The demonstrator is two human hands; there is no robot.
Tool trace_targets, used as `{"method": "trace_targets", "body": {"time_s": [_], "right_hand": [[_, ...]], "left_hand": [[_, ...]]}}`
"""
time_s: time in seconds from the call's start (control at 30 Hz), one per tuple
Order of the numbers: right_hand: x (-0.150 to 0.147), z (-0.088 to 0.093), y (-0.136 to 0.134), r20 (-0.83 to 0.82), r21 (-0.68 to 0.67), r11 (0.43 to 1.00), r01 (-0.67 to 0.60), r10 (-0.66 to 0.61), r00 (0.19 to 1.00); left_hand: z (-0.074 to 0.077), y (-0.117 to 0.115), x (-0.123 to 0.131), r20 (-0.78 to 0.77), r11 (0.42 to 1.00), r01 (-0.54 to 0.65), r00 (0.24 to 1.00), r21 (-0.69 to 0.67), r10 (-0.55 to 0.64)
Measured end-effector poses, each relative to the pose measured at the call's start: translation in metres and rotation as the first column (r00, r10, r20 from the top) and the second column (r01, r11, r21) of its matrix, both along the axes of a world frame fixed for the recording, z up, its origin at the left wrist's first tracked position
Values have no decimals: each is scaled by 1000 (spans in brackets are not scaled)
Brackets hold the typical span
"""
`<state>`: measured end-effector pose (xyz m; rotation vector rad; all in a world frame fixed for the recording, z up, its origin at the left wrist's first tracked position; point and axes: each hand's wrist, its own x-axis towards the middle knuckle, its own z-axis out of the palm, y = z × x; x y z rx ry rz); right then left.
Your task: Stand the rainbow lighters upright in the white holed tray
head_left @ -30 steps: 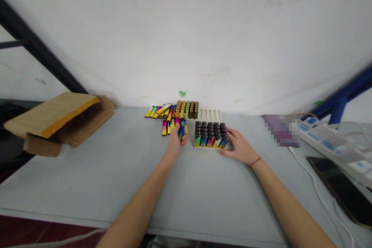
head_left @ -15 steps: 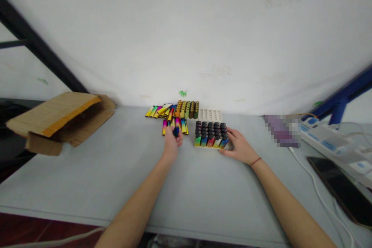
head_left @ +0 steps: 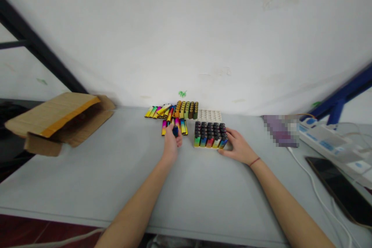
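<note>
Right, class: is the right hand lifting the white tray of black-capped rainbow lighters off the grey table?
No, the right hand lies beside the tray, which sits flat on the table.

You had one filled tray (head_left: 203, 147), one bare tray (head_left: 209, 115), one cardboard box (head_left: 58, 120), one phone (head_left: 340, 190) (loose lighters (head_left: 158, 111) too crowded to count).

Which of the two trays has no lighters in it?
The white tray by the wall, sockets bare; black-capped lighters fill the front tray at the right hand.
</note>
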<state>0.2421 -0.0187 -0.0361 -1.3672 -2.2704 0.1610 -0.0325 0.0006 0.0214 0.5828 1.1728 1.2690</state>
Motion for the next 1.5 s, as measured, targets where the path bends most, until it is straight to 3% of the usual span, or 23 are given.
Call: {"method": "trace_targets", "body": {"time_s": [0.37, 0.5, 0.63, 0.77, 0.87, 1.03, 1.1, 1.23, 1.4, 1.5], "right_hand": [[1, -1, 0, 0, 12, 1000, -8, 8, 1000], [1, 0, 0, 0, -1, 1000, 0, 0, 1000], [1, -1, 0, -5, -14, 1000, -2, 1, 1000], [1, -1, 0, -15, -20, 1000, 4, -5, 1000], [1, -1, 0, -10, -25, 1000, 6, -6, 1000], [1, 0, 1, -15, -40, 999, 7, -7, 1000], [1, 0, 1, -24, -47, 999, 11, -12, 1000], [-2, -2, 0, -41, -75, 997, 30, -33, 999], [-9, 1, -2, -118, -112, 993, 44, -57, 991], [-9, 6, -2, -168, -134, 990, 35, -57, 984]], "left_hand": [[9, -4, 4, 25, 996, -84, 996, 36, 84], [1, -2, 4, 21, 995, -61, 998, 73, 60], [-11, 3, 5, -44, 977, -21, 999, 213, 31], [-19, 2, 7, -219, 918, 34, 974, 396, 58], [-20, -4, 7, -369, 855, 151, 928, 495, 50], [-20, -11, 7, -616, 721, 307, 760, 621, 207], [-20, -11, 7, -648, 700, 325, 717, 636, 257], [-16, -2, -2, -694, 754, 293, 661, 588, 285], [-3, 19, -53, -846, 912, 126, 440, 390, 301], [-1, 27, -85, -905, 965, -43, 337, 260, 259]]}}
